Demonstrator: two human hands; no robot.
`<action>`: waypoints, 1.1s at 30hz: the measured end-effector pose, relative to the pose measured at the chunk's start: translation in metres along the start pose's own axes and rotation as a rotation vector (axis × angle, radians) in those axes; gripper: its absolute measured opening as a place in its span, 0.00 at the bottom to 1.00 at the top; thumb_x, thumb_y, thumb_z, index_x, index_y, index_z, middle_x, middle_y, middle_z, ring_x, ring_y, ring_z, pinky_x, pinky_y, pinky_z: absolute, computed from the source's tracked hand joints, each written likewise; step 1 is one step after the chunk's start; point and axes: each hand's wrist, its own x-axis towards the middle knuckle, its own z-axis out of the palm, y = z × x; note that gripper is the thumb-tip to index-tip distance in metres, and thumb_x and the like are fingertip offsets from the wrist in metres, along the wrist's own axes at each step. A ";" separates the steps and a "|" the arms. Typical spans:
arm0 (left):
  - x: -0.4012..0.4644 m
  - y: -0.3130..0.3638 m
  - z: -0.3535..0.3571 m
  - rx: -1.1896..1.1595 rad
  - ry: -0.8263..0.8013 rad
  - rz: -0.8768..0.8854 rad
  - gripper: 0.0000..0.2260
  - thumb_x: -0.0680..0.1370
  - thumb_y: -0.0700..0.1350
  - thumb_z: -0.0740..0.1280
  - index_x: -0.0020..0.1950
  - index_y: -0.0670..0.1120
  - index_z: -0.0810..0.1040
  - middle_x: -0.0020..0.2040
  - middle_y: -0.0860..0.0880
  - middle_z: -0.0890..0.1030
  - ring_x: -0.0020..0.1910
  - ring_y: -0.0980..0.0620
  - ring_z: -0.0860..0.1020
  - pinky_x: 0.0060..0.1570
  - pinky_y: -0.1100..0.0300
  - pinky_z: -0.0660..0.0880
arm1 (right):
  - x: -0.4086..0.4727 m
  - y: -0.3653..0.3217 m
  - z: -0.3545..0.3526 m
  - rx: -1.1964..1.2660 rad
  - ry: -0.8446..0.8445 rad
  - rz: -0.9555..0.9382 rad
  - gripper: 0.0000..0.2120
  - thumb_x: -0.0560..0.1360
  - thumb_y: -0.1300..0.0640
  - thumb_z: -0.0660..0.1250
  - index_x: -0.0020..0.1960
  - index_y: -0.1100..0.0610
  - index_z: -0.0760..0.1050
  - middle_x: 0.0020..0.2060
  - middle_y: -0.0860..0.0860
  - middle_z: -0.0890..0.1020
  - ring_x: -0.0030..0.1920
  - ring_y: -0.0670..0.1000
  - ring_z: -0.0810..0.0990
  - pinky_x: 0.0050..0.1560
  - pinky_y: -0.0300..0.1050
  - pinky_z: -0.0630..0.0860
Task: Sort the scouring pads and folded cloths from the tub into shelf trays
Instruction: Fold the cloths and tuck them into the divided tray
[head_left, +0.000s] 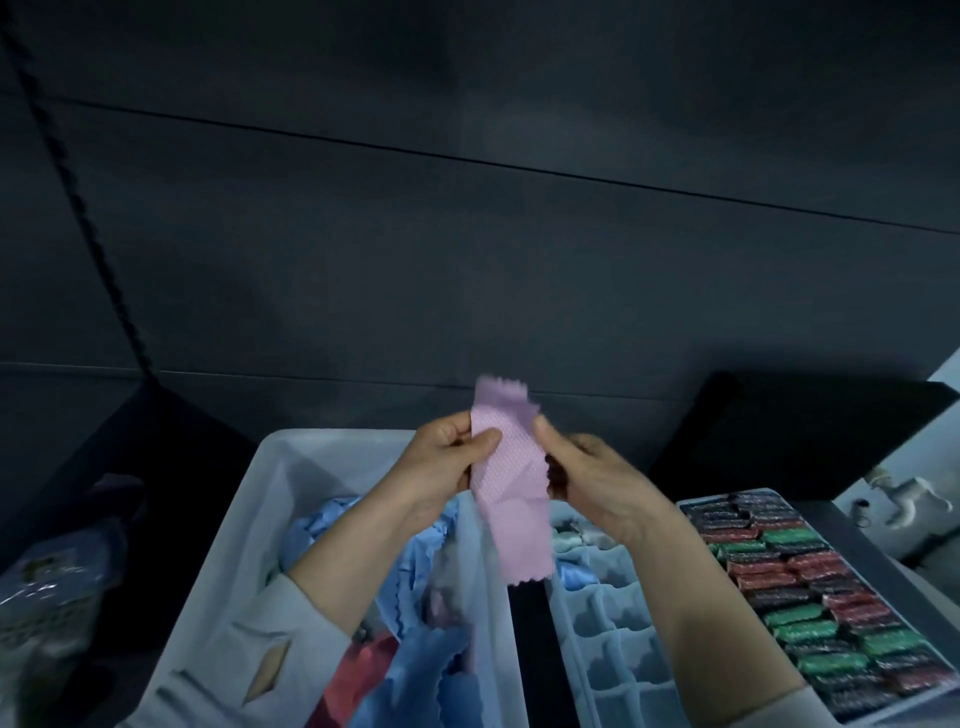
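Two sleeved forearms reach up from the bottom edge, the left sleeve (244, 660) pale grey with a slit in its fabric. Beneath the left arm sits a translucent white tub (244, 530) holding a loose heap of blue cloths (415, 660) and a red cloth (358, 680) near its lower edge. Just right of the tub, across a dark gap, lies a white divided tray (618, 649) with small square cells; a few cells at its far end hold pale blue folded cloths (571, 571). Further right, touching that tray's side, another tray (691, 503) is packed with rows of scouring pads (810, 603) in green, red and dark colours.

Above the tub's right edge both hands hold a pink cloth (511, 499) folded into a long strip with zigzag-cut ends, hanging roughly upright and slightly motion-blurred. The left hand (447, 467) grips its upper part, thumb pressed across the front and fingers curled behind. The right hand (587, 473) pinches the cloth's right edge with its thumb on the front; its other fingers are curled, partly hidden behind the cloth.

At the far left a crinkled plastic bag (47, 597) lies in shadow. Behind everything rises a dark panelled wall (467, 234), with a black box (800, 431) to the right and a white tap (904, 499) beyond it.
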 end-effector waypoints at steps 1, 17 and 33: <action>0.001 -0.001 0.000 0.017 0.011 -0.009 0.08 0.80 0.36 0.63 0.56 0.43 0.81 0.50 0.45 0.85 0.46 0.50 0.83 0.48 0.58 0.80 | -0.001 0.005 0.001 0.026 -0.007 -0.035 0.28 0.69 0.42 0.73 0.54 0.67 0.79 0.46 0.58 0.84 0.46 0.57 0.80 0.52 0.47 0.78; 0.004 0.012 0.006 0.226 0.061 0.367 0.25 0.70 0.20 0.60 0.31 0.48 0.82 0.45 0.52 0.82 0.45 0.60 0.79 0.45 0.67 0.73 | -0.009 -0.011 -0.010 -0.001 0.068 -0.417 0.18 0.75 0.74 0.64 0.38 0.56 0.84 0.36 0.49 0.83 0.38 0.46 0.79 0.43 0.36 0.75; 0.001 -0.001 0.005 0.116 -0.018 0.064 0.10 0.78 0.37 0.68 0.59 0.43 0.79 0.53 0.46 0.85 0.49 0.49 0.83 0.45 0.54 0.80 | -0.012 -0.014 -0.001 0.151 0.104 -0.406 0.15 0.82 0.61 0.58 0.64 0.49 0.76 0.46 0.51 0.81 0.42 0.47 0.79 0.41 0.40 0.76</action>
